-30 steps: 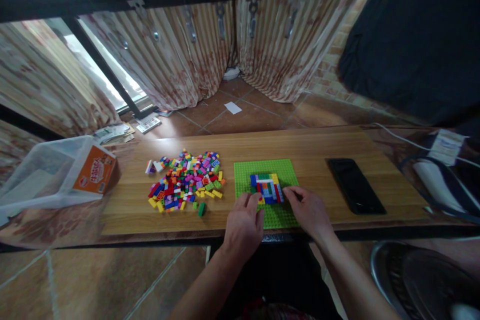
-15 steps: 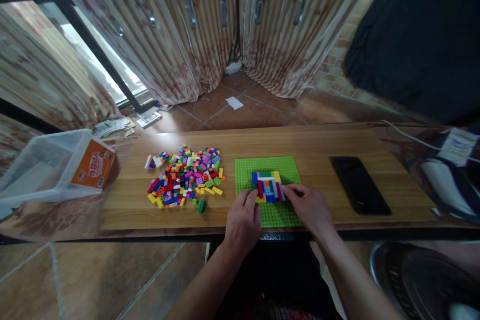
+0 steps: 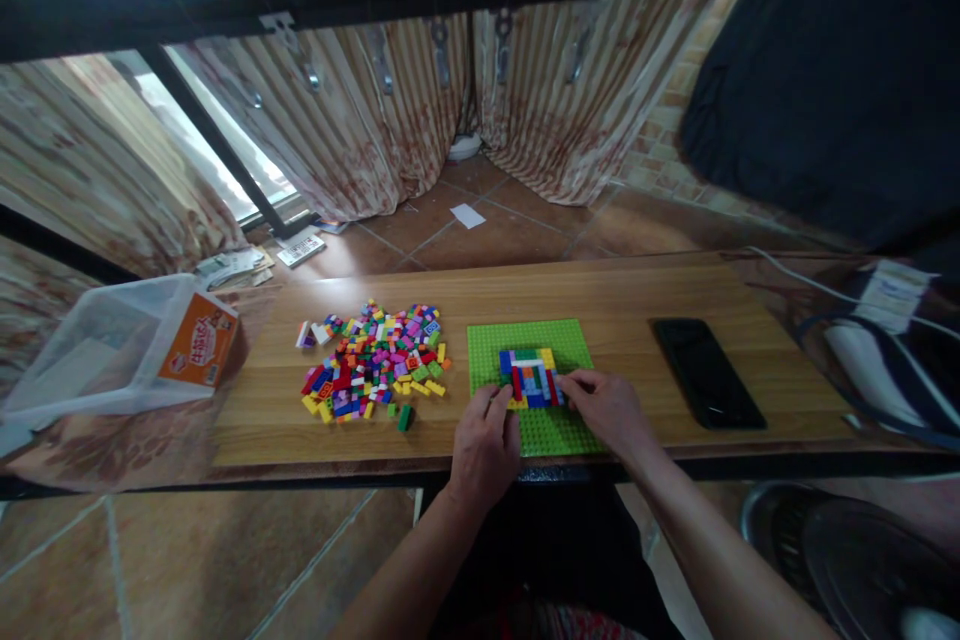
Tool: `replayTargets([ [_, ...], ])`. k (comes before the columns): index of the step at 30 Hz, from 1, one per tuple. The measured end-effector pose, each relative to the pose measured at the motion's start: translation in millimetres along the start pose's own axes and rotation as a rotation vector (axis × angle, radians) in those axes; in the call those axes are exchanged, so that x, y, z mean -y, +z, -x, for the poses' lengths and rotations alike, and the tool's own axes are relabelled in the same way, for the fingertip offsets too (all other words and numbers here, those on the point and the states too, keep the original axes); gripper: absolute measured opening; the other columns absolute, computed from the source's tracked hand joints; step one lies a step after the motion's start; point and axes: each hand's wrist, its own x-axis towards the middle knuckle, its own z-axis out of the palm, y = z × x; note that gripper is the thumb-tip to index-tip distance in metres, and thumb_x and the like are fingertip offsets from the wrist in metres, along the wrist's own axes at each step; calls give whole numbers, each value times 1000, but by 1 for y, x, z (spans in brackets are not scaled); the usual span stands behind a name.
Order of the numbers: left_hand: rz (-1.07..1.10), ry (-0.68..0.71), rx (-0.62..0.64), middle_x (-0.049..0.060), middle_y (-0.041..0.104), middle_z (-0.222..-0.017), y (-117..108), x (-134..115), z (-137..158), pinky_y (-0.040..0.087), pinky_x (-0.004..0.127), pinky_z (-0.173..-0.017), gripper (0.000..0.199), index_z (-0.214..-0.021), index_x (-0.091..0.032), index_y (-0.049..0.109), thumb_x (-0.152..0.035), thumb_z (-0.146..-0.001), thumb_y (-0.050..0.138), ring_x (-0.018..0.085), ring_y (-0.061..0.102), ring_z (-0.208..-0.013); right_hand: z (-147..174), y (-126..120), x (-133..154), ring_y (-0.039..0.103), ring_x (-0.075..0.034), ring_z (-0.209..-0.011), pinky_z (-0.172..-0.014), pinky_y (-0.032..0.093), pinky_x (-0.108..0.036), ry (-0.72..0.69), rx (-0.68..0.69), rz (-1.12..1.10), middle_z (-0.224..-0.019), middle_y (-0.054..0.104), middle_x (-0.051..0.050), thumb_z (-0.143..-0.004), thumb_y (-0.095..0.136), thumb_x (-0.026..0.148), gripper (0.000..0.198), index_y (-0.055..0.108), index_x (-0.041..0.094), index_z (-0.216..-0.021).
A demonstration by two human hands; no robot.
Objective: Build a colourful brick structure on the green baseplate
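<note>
A low build of toy bricks (image 3: 533,380) in blue, green, yellow, red and white sits on the bright green baseplate (image 3: 559,440). My left hand (image 3: 486,445) has its fingers bent against the build's near left side. On the opposite side, the thumb and fingertips of my right hand (image 3: 609,412) close at the build's right edge, by a red and a blue brick. Whether a separate small brick is between the right fingertips cannot be made out. Both palms hang over the front part of the baseplate.
A pile of loose bricks (image 3: 381,357) lies left of the baseplate, a dark green brick (image 3: 405,417) nearest me. To the right lies a black phone (image 3: 708,375). A clear plastic box (image 3: 112,345) with an orange label stands past the wooden board's (image 3: 622,285) left end.
The camera has tilted up slightly, so the whole scene sits a little differently. Both hands stay at the two sides of the build, with the right fingertips shifted slightly along its right edge.
</note>
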Motion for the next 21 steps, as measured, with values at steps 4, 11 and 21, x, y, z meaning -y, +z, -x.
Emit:
replayTargets([
  [4,24,40,-21,14,60,-112,0,4,0,52,35,-93,34,-119,-13,56,-14,-85,52,22,59,-105,0,-3,-4,55,-16,-52,-53,33,-27,-60,-15,-15,-54,63,-2,-86,44,52,47,65,19,-59],
  [11,74,40,8,13,60,-112,-2,6,1,52,37,-94,34,-120,-14,55,-16,-86,51,22,58,-106,-22,-8,20,58,-19,-62,-60,39,-29,-185,-341,-78,-69,67,-7,-90,39,52,47,67,17,-76],
  [21,111,14,49,13,58,-114,-3,4,0,51,36,-94,35,-122,-14,53,-16,-87,48,21,58,-104,-48,42,51,57,-25,-102,-92,42,-41,-558,-346,-28,-104,67,-13,-95,33,40,39,63,16,-105],
])
